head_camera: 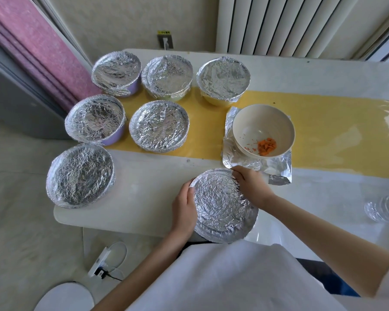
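On the white bench (pixel 144 176), left hand (pixel 184 206) and right hand (pixel 250 186) clasp the foil-covered bowl (pixel 222 207) by its rim, crimping judged unfinished; next, firm even pressure round the edge.

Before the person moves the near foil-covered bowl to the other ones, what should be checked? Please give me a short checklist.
1. Left hand grips the near bowl at its rim: ok.
2. Right hand grips the far rim: ok.
3. Foil tight all round: cannot tell, the hands hide parts of the rim.
4. Free spot on the table left of the near bowl: ok.
5. Open bowl with carrot covered: not ok, it stands bare on its foil sheet.
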The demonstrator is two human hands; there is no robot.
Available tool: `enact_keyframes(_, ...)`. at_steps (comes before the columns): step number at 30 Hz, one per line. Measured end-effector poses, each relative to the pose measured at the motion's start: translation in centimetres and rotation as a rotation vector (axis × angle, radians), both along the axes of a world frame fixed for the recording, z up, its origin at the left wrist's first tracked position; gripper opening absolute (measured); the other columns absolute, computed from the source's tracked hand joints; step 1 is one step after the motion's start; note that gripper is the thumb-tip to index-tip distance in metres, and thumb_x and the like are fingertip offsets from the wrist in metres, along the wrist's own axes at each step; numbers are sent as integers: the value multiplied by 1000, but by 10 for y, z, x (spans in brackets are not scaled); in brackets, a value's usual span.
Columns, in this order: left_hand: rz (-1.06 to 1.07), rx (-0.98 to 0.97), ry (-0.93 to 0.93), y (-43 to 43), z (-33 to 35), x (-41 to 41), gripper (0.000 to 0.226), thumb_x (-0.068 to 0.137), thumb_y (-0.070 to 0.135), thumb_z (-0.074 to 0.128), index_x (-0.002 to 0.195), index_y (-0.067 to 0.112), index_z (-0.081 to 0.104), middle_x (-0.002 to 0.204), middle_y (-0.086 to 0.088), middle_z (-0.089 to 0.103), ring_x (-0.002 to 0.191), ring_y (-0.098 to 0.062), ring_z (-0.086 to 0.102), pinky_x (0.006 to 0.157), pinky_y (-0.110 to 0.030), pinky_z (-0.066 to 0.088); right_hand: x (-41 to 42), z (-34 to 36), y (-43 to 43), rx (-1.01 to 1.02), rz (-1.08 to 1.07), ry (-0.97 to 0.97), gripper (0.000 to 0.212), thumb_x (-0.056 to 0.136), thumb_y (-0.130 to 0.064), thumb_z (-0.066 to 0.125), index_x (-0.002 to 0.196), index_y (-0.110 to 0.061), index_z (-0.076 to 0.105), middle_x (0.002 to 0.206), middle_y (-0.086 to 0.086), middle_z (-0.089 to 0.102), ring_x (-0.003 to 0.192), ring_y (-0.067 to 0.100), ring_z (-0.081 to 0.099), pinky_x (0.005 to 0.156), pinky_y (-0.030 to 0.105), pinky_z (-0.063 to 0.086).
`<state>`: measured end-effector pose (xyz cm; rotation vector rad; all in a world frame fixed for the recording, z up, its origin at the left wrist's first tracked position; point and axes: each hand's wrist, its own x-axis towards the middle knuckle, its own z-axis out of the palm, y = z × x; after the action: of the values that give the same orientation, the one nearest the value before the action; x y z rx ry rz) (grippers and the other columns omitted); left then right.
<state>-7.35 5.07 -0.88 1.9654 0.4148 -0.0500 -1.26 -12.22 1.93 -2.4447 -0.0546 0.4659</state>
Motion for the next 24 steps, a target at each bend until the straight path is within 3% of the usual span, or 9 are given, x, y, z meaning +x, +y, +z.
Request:
enact_keyframes(3, 43, 19, -26, 4, -1, 4, 28, 98, 7, 41, 116, 8, 61, 105, 7, 63, 97, -10, 57, 81, -14, 38, 5, -1, 5, 120, -45, 103, 28, 100, -14, 37, 113, -3, 60, 89, 14, 63, 81, 28, 57, 60, 25, 32)
enact_keyframes(6, 52, 32, -34, 12, 0, 9, 26, 98, 8, 42, 116, 9, 60, 104, 6, 63, 94, -10, 56, 79, -15, 38, 7, 1, 7, 303, -121, 269, 30, 101, -15, 35, 120, -5, 57, 78, 8, 50, 69, 18, 43, 57, 21, 35)
enact_keyframes(9, 35, 44, -30, 23, 3, 14, 14, 97, 9, 43, 103, 7, 56, 77, 5, 58, 65, -10, 49, 60, -23, 34, 7, 2, 12, 369, -144, 305, 29, 101, -19, 36, 112, -6, 60, 89, 17, 57, 78, 29, 50, 76, 34, 43)
enact_keyframes(11, -9, 76, -38, 35, 7, 18, 8, 97, 9, 44, 94, 8, 52, 65, 5, 50, 56, -9, 41, 53, -27, 27, 6, 4, 20, 374, -132, 291, 28, 101, -22, 36, 105, -11, 61, 89, 11, 57, 82, 22, 50, 79, 34, 41)
enact_keyframes(14, -64, 125, -109, 55, 14, 28, 10, 96, 5, 45, 91, 11, 51, 80, 1, 49, 68, -7, 45, 59, -15, 32, 5, 2, 39, 360, -81, 237, 28, 101, -21, 35, 102, -4, 57, 79, 5, 49, 74, 15, 43, 73, 32, 35)
enact_keyframes(17, -109, 162, -122, 80, 17, 38, 12, 96, 6, 45, 99, 7, 56, 94, -5, 51, 79, -5, 48, 68, -8, 35, 3, 0, 62, 311, -72, 167, 25, 101, -22, 35, 111, -10, 56, 80, -4, 52, 76, 14, 47, 71, 27, 38)
enact_keyframes(21, -143, 245, -135, 118, 18, 45, 15, 96, 8, 46, 101, 8, 60, 93, -6, 56, 84, -17, 50, 70, -13, 36, 1, -5, 91, 309, -129, 127, 32, 101, -20, 36, 125, -10, 54, 114, 6, 62, 106, 23, 55, 92, 31, 41)
enact_keyframes(24, -174, 329, -136, 143, 15, 53, 14, 95, 9, 48, 97, 8, 62, 90, -7, 58, 82, -21, 52, 71, -29, 41, -1, -13, 101, 234, -114, 81, 31, 101, -17, 37, 124, -10, 55, 120, 7, 63, 109, 24, 57, 87, 23, 39)
